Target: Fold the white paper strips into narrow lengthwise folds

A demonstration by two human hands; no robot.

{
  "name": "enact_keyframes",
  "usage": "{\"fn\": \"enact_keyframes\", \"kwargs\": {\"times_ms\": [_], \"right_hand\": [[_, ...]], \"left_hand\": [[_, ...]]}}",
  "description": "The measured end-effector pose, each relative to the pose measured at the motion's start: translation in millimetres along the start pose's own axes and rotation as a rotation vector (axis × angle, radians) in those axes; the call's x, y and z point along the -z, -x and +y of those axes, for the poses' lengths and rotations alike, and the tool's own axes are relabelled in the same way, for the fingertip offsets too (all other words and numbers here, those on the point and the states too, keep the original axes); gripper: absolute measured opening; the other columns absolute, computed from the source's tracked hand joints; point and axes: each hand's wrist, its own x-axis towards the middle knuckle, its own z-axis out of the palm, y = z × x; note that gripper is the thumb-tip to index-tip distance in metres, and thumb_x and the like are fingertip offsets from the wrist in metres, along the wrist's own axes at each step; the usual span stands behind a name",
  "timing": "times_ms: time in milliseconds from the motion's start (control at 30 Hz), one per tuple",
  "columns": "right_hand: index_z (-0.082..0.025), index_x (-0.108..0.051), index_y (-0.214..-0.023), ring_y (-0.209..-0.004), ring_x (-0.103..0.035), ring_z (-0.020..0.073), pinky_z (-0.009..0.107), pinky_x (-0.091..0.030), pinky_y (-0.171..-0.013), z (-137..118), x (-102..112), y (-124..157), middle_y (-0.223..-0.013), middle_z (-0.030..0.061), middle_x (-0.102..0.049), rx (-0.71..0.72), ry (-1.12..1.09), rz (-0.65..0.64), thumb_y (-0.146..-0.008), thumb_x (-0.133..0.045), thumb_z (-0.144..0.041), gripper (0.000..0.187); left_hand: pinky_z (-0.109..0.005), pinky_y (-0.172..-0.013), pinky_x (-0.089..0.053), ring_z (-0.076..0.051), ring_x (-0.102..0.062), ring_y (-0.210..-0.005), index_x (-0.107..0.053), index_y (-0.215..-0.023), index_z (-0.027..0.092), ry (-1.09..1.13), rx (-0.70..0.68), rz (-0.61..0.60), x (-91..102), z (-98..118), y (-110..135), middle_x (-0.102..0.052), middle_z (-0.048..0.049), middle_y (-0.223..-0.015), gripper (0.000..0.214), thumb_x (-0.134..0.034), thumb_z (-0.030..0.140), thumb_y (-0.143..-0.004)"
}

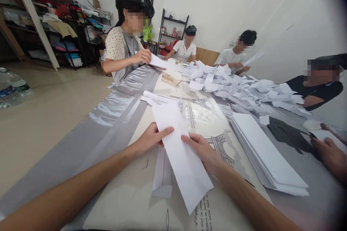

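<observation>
The left hand (149,140) pinches a long white paper sheet (183,155) at its left edge, thumb on top and fingers beneath; the right hand (203,148) grips the opposite edge, its fingertips mostly hidden. The sheet slants above the cloth-covered counter (116,202), overlapping a narrow folded paper strip (162,173). A stack of white paper (267,151) lies to the right, and a loose heap of paper pieces (230,83) spreads farther back, near seated co-workers.
</observation>
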Motion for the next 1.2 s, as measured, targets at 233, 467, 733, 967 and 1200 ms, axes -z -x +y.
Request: {"fn": "enact_keyframes", "kwargs": {"times_ms": [233, 467, 733, 967, 1200], "right_hand": [[-0.02, -0.076, -0.107, -0.078, -0.065, 0.019, 0.029, -0.049, -0.068, 2, 5, -1, -0.096, 0.0066, -0.074, 0.014, 0.046, -0.111, -0.088, -0.071, -0.054, 0.038], [-0.02, -0.075, -0.1, -0.081, -0.064, 0.0196, 0.029, -0.047, -0.067, -2, 5, 3, -0.093, 0.0051, -0.072, 0.014, 0.178, -0.184, -0.088, -0.07, -0.056, 0.039], [-0.022, -0.069, -0.096, -0.083, -0.063, 0.021, 0.036, -0.05, -0.077, -1, 28, -13, -0.093, 0.0053, -0.07, 0.468, 0.599, 0.282, -0.098, -0.05, -0.052, 0.035], [-0.026, -0.063, -0.122, -0.126, -0.054, 0.0292, 0.048, -0.044, -0.106, 16, 56, -37, -0.131, 0.0097, -0.063, 0.58, 1.088, 0.276, -0.101, -0.044, -0.039, 0.031], [-0.029, -0.044, -0.148, -0.143, -0.042, 0.029, 0.049, -0.038, -0.116, 18, 51, -47, -0.153, 0.009, -0.046, 0.567, 1.15, 0.274, -0.103, -0.043, -0.041, 0.047]], "left_hand": [[-0.024, -0.05, -0.028, -0.01, -0.044, -0.052, -0.061, -0.067, 0.015, 0.186, -0.062, 0.189, 12.1, -4, -13, -0.051, 0.002, -0.059, 0.042, -0.077, 0.053, -0.076], [-0.023, -0.05, -0.026, -0.01, -0.044, -0.054, -0.059, -0.064, 0.016, 0.235, -0.062, 0.272, 20.7, 4, -16, -0.049, 0.004, -0.06, 0.039, -0.082, 0.048, -0.069], [-0.022, -0.053, -0.032, -0.011, -0.049, -0.06, -0.063, -0.071, 0.016, 0.267, -0.053, 0.35, 25.4, 0, -20, -0.054, 0.002, -0.067, 0.039, -0.083, 0.048, -0.067], [-0.022, -0.051, -0.03, -0.01, -0.047, -0.057, -0.064, -0.071, 0.015, 0.271, -0.048, 0.354, 20.4, 1, -19, -0.054, 0.0019, -0.065, 0.038, -0.082, 0.048, -0.066], [-0.021, -0.05, -0.028, -0.009, -0.044, -0.054, -0.061, -0.069, 0.015, 0.267, -0.057, 0.332, 21.5, -6, -21, -0.051, 0.0037, -0.063, 0.038, -0.081, 0.047, -0.068]]}}
